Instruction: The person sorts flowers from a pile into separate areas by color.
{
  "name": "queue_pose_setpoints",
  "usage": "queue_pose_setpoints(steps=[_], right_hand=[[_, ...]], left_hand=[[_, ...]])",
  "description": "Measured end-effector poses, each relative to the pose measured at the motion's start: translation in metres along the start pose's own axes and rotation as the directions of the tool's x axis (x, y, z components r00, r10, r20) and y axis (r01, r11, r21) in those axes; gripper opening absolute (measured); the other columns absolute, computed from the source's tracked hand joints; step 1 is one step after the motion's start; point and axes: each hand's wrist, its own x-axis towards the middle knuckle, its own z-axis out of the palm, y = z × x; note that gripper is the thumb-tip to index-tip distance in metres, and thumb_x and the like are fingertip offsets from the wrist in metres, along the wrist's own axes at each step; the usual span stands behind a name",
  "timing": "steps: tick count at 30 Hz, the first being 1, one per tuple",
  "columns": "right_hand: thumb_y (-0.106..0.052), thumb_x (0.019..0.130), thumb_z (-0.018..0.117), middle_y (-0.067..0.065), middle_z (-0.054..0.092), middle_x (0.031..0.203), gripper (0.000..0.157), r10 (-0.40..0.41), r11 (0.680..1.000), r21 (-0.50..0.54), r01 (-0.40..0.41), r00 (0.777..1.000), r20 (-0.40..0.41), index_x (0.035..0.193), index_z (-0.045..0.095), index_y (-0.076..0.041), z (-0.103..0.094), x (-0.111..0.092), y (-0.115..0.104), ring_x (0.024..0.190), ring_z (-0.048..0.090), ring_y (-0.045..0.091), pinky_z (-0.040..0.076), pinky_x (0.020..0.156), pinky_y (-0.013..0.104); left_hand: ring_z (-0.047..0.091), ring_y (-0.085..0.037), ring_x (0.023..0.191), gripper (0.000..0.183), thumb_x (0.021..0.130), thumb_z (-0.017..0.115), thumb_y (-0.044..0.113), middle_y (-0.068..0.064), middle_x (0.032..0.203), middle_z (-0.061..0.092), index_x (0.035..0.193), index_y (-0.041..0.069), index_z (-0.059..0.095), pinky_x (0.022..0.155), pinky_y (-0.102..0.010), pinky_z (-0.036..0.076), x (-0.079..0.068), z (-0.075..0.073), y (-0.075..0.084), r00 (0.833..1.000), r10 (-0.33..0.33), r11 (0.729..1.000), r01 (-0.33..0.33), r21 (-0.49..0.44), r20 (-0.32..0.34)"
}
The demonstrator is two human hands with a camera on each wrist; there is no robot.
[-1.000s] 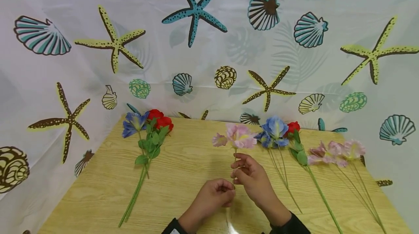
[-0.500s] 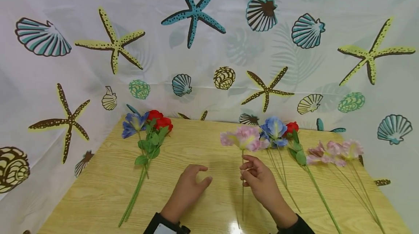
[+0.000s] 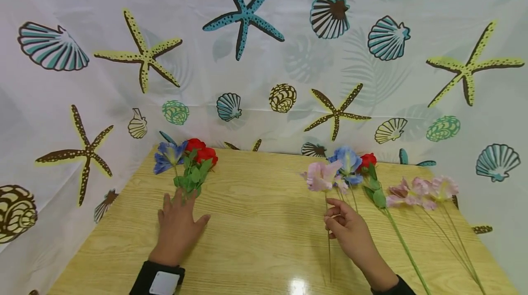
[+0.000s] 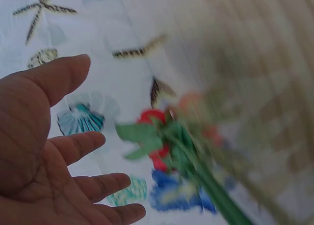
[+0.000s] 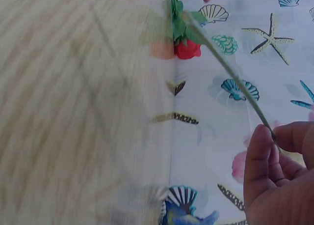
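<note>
One pink flower (image 3: 323,177) held, gathering perhaps partway

Your right hand (image 3: 350,230) pinches its stem above the worktop (image 3: 255,244), right of centre; your left hand (image 3: 177,228) spreads wide fingers over the left bunch (image 3: 191,175). That bunch looks gathered; blue flowers (image 3: 347,160), red flower (image 3: 366,161) and pink blooms (image 3: 421,188) lying right seem left to do.

The right grip (image 3: 349,227) pinches a pink flower (image 3: 321,176) by its stem, bloom up. The left grip (image 3: 178,228), fingers spread, is over the stems of red roses (image 3: 203,152) and a blue flower (image 3: 168,155) on the bench (image 3: 255,244). Farther right lie blue blooms (image 3: 349,161), another rose (image 3: 367,161) and pink blooms (image 3: 421,188), before a printed cloth (image 3: 260,73).
</note>
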Motion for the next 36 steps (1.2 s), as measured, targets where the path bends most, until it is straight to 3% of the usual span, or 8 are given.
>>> queue_pose_setpoints(steps=[4, 10, 13, 17, 21, 28, 36], right_hand=[[-0.014, 0.096, 0.054, 0.019, 0.053, 0.11, 0.044, 0.002, 0.999, -0.042, -0.003, 1.0, -0.027, 0.138, 0.043, -0.01, -0.017, -0.002, 0.005, 0.081, 0.06, 0.027, 0.055, 0.063, 0.036], [-0.021, 0.098, 0.052, 0.015, 0.052, 0.108, 0.05, -0.015, 0.994, -0.11, 0.005, 0.996, -0.091, 0.143, 0.036, -0.006, -0.052, -0.003, 0.014, 0.078, 0.06, 0.017, 0.056, 0.063, 0.033], [-0.026, 0.098, 0.05, 0.01, 0.053, 0.103, 0.054, -0.038, 0.987, -0.16, 0.015, 0.99, -0.139, 0.144, 0.033, -0.002, -0.075, 0.0, 0.018, 0.077, 0.059, 0.011, 0.055, 0.062, 0.03], [-0.028, 0.099, 0.049, 0.004, 0.051, 0.103, 0.055, -0.066, 0.973, -0.23, 0.01, 0.969, -0.237, 0.142, 0.034, 0.002, -0.109, 0.008, 0.025, 0.078, 0.056, -0.001, 0.054, 0.059, 0.026], [-0.027, 0.099, 0.047, 0.006, 0.05, 0.105, 0.055, -0.078, 0.943, -0.331, -0.042, 0.936, -0.344, 0.144, 0.034, 0.002, -0.144, 0.018, 0.035, 0.076, 0.054, -0.005, 0.053, 0.056, 0.022], [-0.028, 0.099, 0.044, 0.023, 0.051, 0.11, 0.055, -0.061, 0.852, -0.489, -0.186, 0.894, -0.445, 0.143, 0.036, 0.004, -0.191, 0.024, 0.052, 0.084, 0.055, 0.029, 0.045, 0.047, 0.026], [-0.014, 0.094, 0.047, 0.029, 0.054, 0.101, 0.043, -0.151, 0.762, -0.611, -0.212, 0.86, -0.487, 0.128, 0.047, 0.012, -0.22, 0.023, 0.08, 0.067, 0.048, 0.027, 0.036, 0.045, 0.029]], left_hand=[[0.003, -0.063, 0.129, 0.081, 0.081, 0.071, 0.036, -0.039, 0.146, 0.016, 0.145, 0.001, 0.037, 0.09, -0.081, 0.014, -0.003, -0.012, -0.017, 0.999, -0.029, 0.999, 0.029, 0.03, 0.022], [0.0, -0.064, 0.128, 0.082, 0.081, 0.07, 0.038, -0.038, 0.148, 0.013, 0.146, 0.003, 0.035, 0.089, -0.082, 0.013, -0.002, -0.014, -0.03, 0.998, -0.016, 0.999, 0.014, 0.038, 0.056], [0.014, -0.063, 0.127, 0.076, 0.081, 0.07, 0.033, -0.037, 0.145, 0.023, 0.143, 0.0, 0.04, 0.09, -0.077, 0.025, 0.0, -0.013, -0.032, 0.997, -0.007, 1.0, 0.005, 0.027, 0.071], [0.037, -0.06, 0.113, 0.065, 0.082, 0.07, 0.022, -0.037, 0.133, 0.04, 0.137, -0.003, 0.047, 0.084, -0.066, 0.041, 0.001, -0.011, -0.034, 0.996, -0.007, 1.0, 0.005, 0.024, 0.084], [0.046, -0.056, 0.103, 0.061, 0.081, 0.07, 0.013, -0.035, 0.126, 0.047, 0.136, -0.003, 0.048, 0.079, -0.061, 0.045, 0.0, -0.011, -0.036, 0.997, -0.005, 1.0, 0.003, 0.021, 0.073], [0.059, -0.042, 0.084, 0.054, 0.08, 0.067, 0.004, -0.03, 0.112, 0.055, 0.132, -0.004, 0.052, 0.068, -0.053, 0.051, -0.001, -0.009, -0.04, 0.998, 0.01, 1.0, -0.011, 0.015, 0.07], [0.06, -0.039, 0.086, 0.048, 0.08, 0.063, -0.005, -0.027, 0.103, 0.058, 0.127, -0.006, 0.054, 0.069, -0.05, 0.051, -0.002, -0.011, -0.038, 0.993, 0.017, 0.999, -0.021, 0.034, 0.115]])
